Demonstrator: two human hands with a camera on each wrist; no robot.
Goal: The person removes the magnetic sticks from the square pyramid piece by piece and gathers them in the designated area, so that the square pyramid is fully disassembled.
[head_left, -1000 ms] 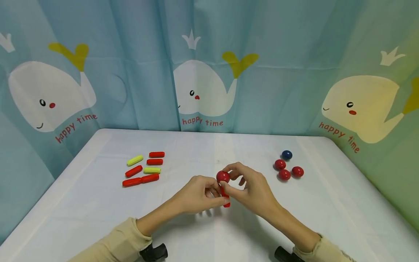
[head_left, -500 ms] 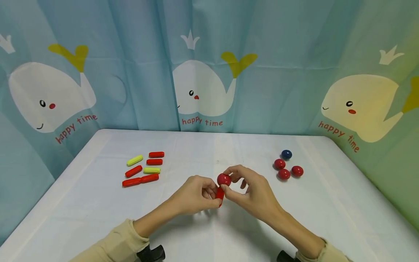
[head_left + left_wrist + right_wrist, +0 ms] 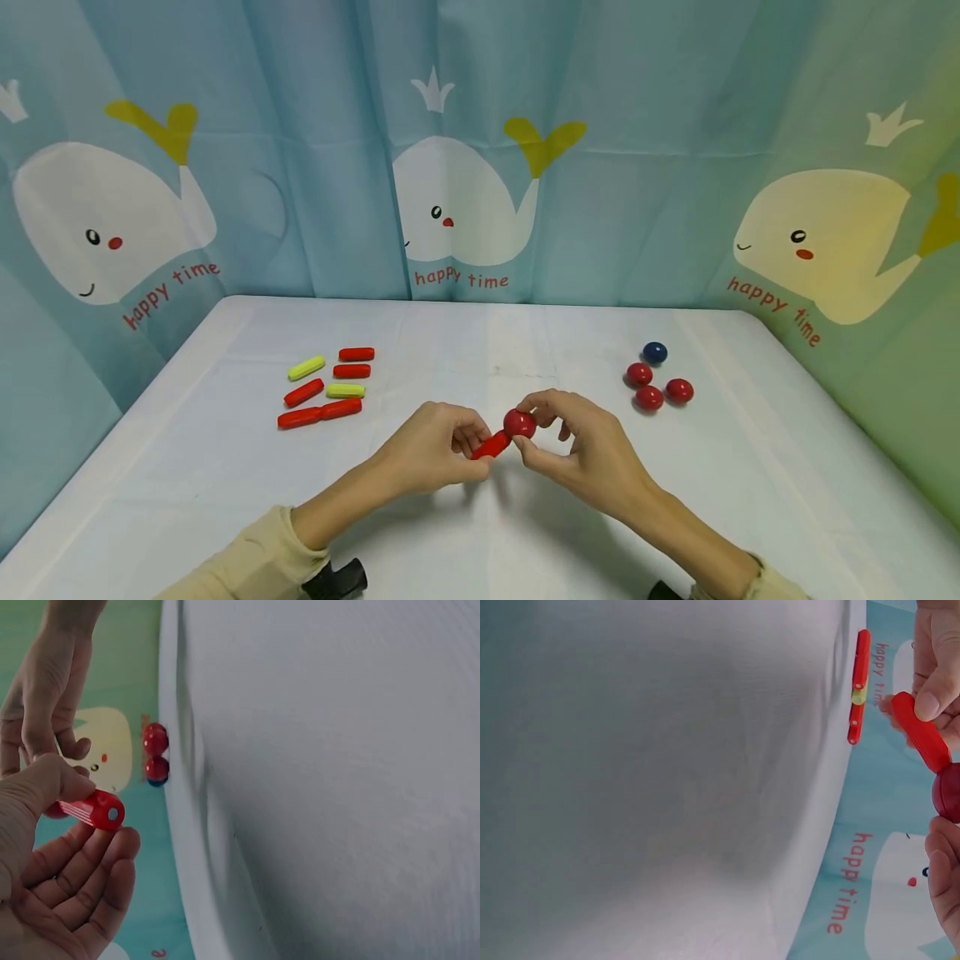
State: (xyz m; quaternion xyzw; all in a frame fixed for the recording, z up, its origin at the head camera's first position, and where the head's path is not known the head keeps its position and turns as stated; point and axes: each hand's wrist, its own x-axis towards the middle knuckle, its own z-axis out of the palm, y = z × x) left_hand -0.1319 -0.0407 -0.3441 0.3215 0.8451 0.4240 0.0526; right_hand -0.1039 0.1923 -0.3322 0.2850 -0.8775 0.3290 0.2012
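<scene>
Over the middle of the table, my left hand (image 3: pixel 435 450) pinches a short red rod (image 3: pixel 492 446) between thumb and fingers. The rod's near end, with a small pale hole in it, faces the left wrist camera (image 3: pixel 112 814). A shiny red ball (image 3: pixel 520 423) meets the rod's other end, and my right hand (image 3: pixel 592 450) holds that ball with thumb and fingertips. In the right wrist view the red rod (image 3: pixel 921 733) slants down to the dark red ball (image 3: pixel 949 792) and touches it. Whether the two are fastened together cannot be seen.
On the left of the white table (image 3: pixel 187 467) lie several red rods (image 3: pixel 352 371) and two yellow-green rods (image 3: pixel 346 390). Three red balls (image 3: pixel 648 398) and a dark blue ball (image 3: pixel 655 353) sit on the right. A whale-print curtain (image 3: pixel 337 167) hangs behind.
The rod has swung from nearly upright below the ball to slanting out to its left. Left hand has shifted slightly left; right hand and ball have come slightly down and right.
</scene>
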